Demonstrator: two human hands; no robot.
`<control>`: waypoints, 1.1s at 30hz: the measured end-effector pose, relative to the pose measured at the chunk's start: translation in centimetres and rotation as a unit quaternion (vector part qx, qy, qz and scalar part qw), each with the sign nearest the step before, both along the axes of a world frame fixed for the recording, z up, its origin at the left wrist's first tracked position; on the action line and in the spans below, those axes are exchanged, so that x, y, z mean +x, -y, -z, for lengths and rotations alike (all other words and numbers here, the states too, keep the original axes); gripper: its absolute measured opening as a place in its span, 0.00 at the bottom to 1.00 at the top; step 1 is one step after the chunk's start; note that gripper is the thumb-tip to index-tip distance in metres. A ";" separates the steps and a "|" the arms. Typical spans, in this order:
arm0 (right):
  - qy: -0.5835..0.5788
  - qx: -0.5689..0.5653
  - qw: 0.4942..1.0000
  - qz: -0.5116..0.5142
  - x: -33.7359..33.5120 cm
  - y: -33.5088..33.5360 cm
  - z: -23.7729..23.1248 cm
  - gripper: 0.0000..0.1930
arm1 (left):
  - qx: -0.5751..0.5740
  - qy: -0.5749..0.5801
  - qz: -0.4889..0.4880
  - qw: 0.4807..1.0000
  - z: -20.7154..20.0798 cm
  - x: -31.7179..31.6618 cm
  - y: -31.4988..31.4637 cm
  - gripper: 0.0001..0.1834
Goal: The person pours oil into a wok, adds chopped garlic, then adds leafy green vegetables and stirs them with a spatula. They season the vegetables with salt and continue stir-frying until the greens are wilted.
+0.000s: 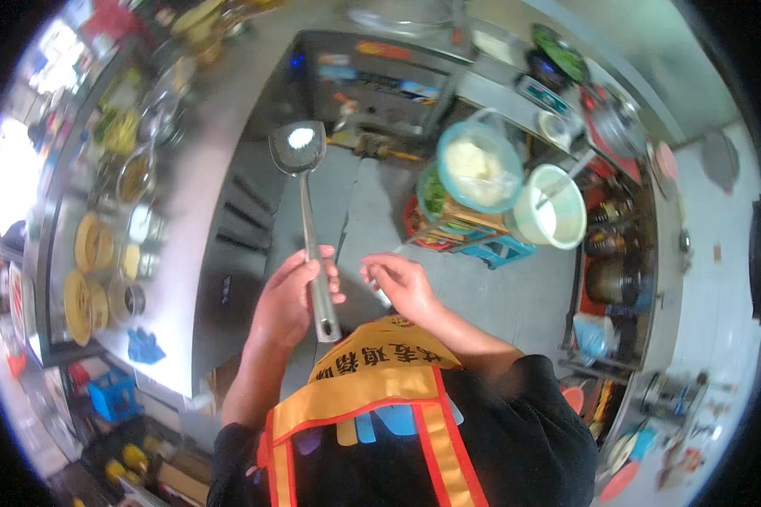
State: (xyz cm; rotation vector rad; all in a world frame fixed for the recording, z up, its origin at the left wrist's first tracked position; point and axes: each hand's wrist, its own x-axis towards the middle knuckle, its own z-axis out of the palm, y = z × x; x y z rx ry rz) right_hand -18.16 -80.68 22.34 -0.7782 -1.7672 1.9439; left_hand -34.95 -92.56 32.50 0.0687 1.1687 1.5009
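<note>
My left hand (pixel 298 291) is wrapped round the handle of a metal wok spatula (pixel 310 221). The spatula points away from me, and a small heap of white powder or grains (pixel 300 138) lies on its blade. To the right of the handle, my right hand (pixel 403 283) is closed with the fingers curled in. A pale bit shows under those fingers, too small and hidden to name. The right hand does not touch the spatula. Beyond it stand a tub of pale, dough-like stuff (pixel 473 165) and a light green bucket (pixel 577 207) with a long handle leaning in it.
A steel counter (pixel 199 211) runs along the left, with round tubs (pixel 78 308), jars and a blue cloth (pixel 145 346). On the right are shelves with dark bottles (pixel 610 243), a scale (pixel 545 97) and a lidded pot (pixel 617 127). A blue stool (pixel 500 252) stands ahead on grey floor tiles.
</note>
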 end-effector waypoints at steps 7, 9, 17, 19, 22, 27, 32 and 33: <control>-0.048 0.297 0.944 0.140 21.0 -4.4 -3.6 0.31 | 0.092 -0.067 0.141 0.983 2.8 20.8 -12.0 0.19; -0.047 0.385 0.904 0.181 27.7 -6.9 -4.0 0.37 | 0.102 -0.066 0.167 0.978 4.3 28.3 -16.4 0.19; -0.118 0.365 0.854 0.351 50.0 -17.4 -1.4 0.23 | 0.264 -0.147 0.321 0.898 4.7 53.8 -28.6 0.11; -0.147 0.342 0.841 0.392 54.2 -20.0 -0.8 0.19 | 0.224 -0.122 0.348 0.902 4.4 58.3 -31.7 0.10; -0.125 0.300 0.841 0.431 59.3 -23.8 -1.7 0.15 | 0.191 -0.078 0.381 0.901 5.9 63.1 -36.3 0.11; -0.164 0.223 0.843 0.461 66.9 -33.4 0.4 0.09 | 0.129 0.010 0.369 0.920 10.5 67.6 -45.5 0.24; -0.159 0.169 0.861 0.452 73.8 -44.3 -1.8 0.08 | 0.155 0.081 0.241 0.955 14.0 67.4 -56.2 0.22; -0.174 0.170 0.864 0.441 74.7 -47.2 -2.1 0.08 | 0.149 0.078 0.212 0.963 14.7 67.5 -58.8 0.21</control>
